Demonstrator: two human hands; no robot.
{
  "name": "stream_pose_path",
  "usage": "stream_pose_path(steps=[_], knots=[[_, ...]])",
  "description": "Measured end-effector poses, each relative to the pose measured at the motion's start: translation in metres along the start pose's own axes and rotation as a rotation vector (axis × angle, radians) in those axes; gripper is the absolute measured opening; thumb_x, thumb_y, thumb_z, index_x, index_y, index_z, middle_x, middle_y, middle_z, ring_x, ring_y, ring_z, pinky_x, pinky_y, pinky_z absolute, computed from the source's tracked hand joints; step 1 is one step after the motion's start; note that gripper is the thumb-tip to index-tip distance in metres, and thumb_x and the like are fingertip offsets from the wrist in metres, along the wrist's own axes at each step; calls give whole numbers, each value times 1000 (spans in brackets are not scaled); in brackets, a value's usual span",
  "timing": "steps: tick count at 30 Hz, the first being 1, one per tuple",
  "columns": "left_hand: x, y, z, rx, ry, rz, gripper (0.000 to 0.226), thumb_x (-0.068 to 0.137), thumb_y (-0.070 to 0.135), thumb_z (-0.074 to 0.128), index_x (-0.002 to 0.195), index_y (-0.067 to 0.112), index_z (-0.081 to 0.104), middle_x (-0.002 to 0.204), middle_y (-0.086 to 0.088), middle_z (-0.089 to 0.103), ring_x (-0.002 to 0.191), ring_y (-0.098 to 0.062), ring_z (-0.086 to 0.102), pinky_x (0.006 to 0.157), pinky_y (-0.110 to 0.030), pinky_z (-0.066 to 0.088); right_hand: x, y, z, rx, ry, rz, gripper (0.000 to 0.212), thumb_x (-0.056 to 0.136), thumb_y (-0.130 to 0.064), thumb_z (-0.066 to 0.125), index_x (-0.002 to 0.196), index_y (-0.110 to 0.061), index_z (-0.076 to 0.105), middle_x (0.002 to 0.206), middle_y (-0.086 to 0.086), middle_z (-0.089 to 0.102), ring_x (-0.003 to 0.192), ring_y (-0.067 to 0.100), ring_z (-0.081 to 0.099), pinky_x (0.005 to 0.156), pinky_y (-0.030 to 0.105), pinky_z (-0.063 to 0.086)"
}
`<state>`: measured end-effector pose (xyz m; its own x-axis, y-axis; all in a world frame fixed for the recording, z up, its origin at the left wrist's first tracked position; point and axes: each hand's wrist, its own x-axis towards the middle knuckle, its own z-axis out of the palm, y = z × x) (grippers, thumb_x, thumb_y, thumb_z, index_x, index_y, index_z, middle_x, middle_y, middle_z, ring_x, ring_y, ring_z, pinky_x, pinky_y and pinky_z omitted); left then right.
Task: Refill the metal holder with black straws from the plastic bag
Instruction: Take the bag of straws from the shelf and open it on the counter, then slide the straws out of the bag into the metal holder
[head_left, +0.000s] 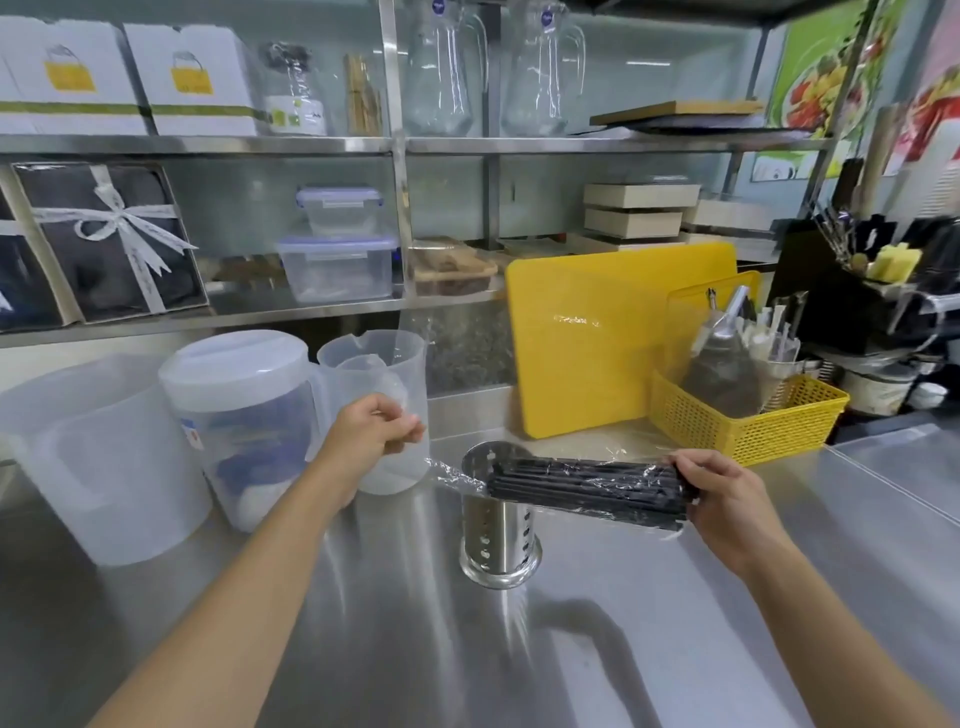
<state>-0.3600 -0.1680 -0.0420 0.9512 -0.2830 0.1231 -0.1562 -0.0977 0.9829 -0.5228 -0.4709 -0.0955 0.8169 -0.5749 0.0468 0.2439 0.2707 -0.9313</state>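
Head view: right hand (727, 491) grips one end of the black straws (587, 486) in clear plastic bag (457, 475); left hand (376, 426) pinches the bag's open end; perforated metal holder (498, 530) upright between hands, under the bundle

Right hand (724, 491) grips one end of the straws (587, 486), held level inside a clear bag (457, 475) above the upright holder (498, 525). Left hand (376, 428) pinches the bag's loose end. Yellow basket (753, 415) behind.
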Motion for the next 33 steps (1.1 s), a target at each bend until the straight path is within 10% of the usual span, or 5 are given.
stream_pose_path(steps=[8,13,20,25,33], knots=[[12,13,45,-102,-278,-81,15,70,23,66,60,21,56,110,-14,63,108,-25,59,96,-35,41,28,-22,-40,-73,6,-44,7,56,-16,74,58,-11,70,63,-1,70,59,13,63,55,25,49],[20,12,68,-255,-365,-117,15,66,12,58,54,20,54,112,-14,54,119,-18,50,104,-33,31,50,-33,-61,-130,30,-90,17,82,3,55,70,-6,65,56,-3,68,58,12,62,56,23,48],[29,9,67,-176,-151,-74,15,80,13,65,92,18,59,114,-9,64,104,-22,61,102,-41,40,67,-47,-61,-264,-8,-123,23,82,2,57,66,-11,68,60,-2,68,68,20,59,62,28,45],[31,5,62,-15,77,-59,60,77,19,72,127,17,39,128,-10,52,110,-22,55,98,-37,42,75,-59,-47,-348,-46,-144,18,83,0,57,71,-6,67,70,7,65,73,23,56,64,30,42],[38,28,58,376,252,349,93,70,19,78,140,20,16,148,-10,24,132,-25,34,110,-42,32,83,-68,-34,-409,-84,-121,19,82,-3,59,68,-12,68,84,12,64,85,26,56,73,38,43]])
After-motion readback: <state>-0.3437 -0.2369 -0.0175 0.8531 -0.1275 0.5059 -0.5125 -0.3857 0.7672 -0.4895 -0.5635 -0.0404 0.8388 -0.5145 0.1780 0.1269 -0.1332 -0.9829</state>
